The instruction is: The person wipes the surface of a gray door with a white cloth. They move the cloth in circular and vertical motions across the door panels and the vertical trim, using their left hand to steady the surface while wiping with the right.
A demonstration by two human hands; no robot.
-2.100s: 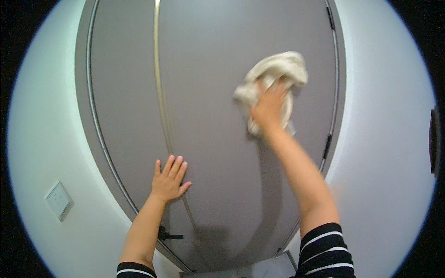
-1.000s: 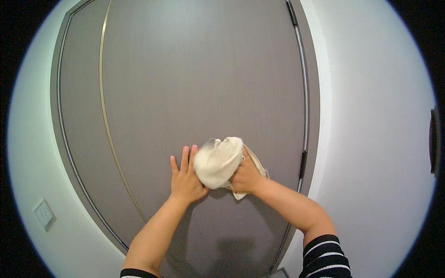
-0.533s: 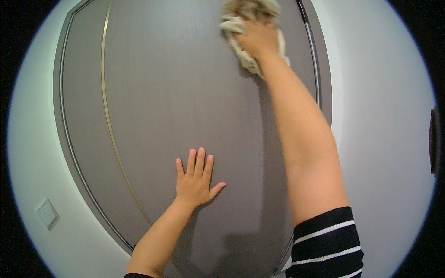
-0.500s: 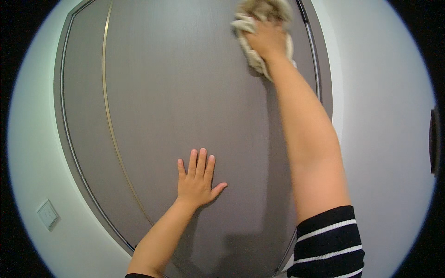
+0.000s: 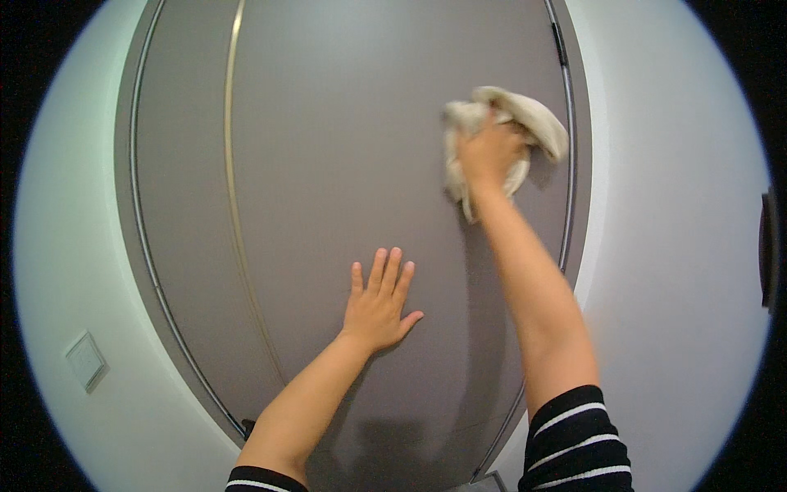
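A grey-brown door (image 5: 328,164) with a thin gold vertical strip (image 5: 231,164) fills the middle of the view. My right hand (image 5: 492,154) presses a crumpled cream cloth (image 5: 534,119) against its upper right part, near the hinge-side edge. The cloth bunches around the fingers, which are partly blurred and sunk in its folds. Lower down and nearer the middle, my left hand (image 5: 377,303) lies flat on the door, fingers spread, with nothing in it.
The door sits in a matching frame with a dark seal line and a black hinge (image 5: 559,45) at the upper right. White walls (image 5: 672,230) flank it. A light switch (image 5: 86,362) is on the left wall, and a dark object (image 5: 768,250) juts in at the far right.
My right hand has brought the cloth down from the door's upper part. My left hand stays flat on the door, while the whole view has shifted slightly.
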